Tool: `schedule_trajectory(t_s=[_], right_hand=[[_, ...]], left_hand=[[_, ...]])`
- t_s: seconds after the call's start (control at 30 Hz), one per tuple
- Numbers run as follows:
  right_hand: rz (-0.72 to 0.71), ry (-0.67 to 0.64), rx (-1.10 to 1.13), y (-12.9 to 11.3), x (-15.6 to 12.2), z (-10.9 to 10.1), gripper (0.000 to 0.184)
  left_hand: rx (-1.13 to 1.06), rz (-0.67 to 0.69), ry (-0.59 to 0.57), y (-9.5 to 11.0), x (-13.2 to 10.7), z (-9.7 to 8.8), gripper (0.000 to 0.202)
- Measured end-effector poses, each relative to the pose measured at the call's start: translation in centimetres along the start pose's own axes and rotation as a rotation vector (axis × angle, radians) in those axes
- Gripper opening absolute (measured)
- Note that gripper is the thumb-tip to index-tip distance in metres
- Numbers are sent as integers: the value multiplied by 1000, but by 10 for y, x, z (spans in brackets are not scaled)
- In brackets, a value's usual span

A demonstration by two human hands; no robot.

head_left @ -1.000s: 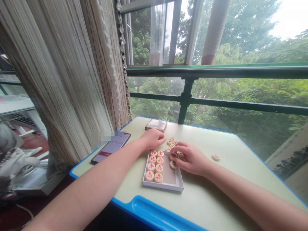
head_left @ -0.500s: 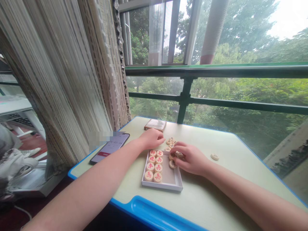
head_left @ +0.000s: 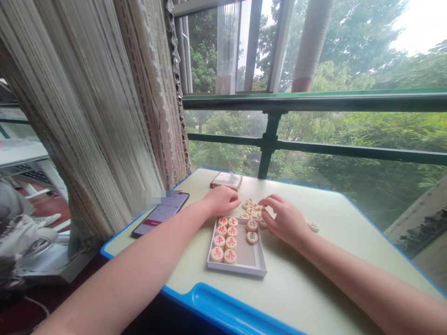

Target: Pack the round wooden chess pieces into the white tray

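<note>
A shallow white box (head_left: 262, 260) holds round wooden Chinese chess pieces. Several red-lettered pieces (head_left: 220, 241) fill two columns on its left, and two dark-lettered pieces (head_left: 252, 237) sit in its upper right. Beyond the box, more dark-lettered pieces (head_left: 250, 211) lie in a loose cluster. My right hand (head_left: 282, 216) is over the right side of this cluster, thumb and fingers apart, with no piece seen in its grasp; it hides part of the cluster. My left hand (head_left: 223, 201) rests on the table behind the box with its fingers curled in, nothing showing in them.
A flat box lid (head_left: 226, 180) lies behind my left hand. A phone showing a timer (head_left: 161, 215) lies at the table's left edge, beside my left forearm. One lone piece (head_left: 313, 226) lies to the right. The table (head_left: 314, 279) has a blue rim and stands by a railing.
My right hand has moved from the box's upper right out to the cluster beyond it, uncovering the two dark-lettered pieces in the box. My left hand has stayed put.
</note>
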State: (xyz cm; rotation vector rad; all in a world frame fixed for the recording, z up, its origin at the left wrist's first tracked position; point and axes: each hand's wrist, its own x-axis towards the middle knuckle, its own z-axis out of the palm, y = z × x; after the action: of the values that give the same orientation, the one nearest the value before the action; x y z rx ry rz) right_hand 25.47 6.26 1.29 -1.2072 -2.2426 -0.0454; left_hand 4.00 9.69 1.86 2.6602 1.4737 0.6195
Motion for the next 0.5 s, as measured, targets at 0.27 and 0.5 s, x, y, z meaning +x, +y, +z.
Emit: schedule_trajectory(t_s=[0.27,0.5], right_hand=[[93,-84,-221,15,6,2,27],[158,-98,-282,19,7,1,34]], left_hand=[[10,4,-6,-1,1,2,29],[10,1,-9,-2,1,3,31]])
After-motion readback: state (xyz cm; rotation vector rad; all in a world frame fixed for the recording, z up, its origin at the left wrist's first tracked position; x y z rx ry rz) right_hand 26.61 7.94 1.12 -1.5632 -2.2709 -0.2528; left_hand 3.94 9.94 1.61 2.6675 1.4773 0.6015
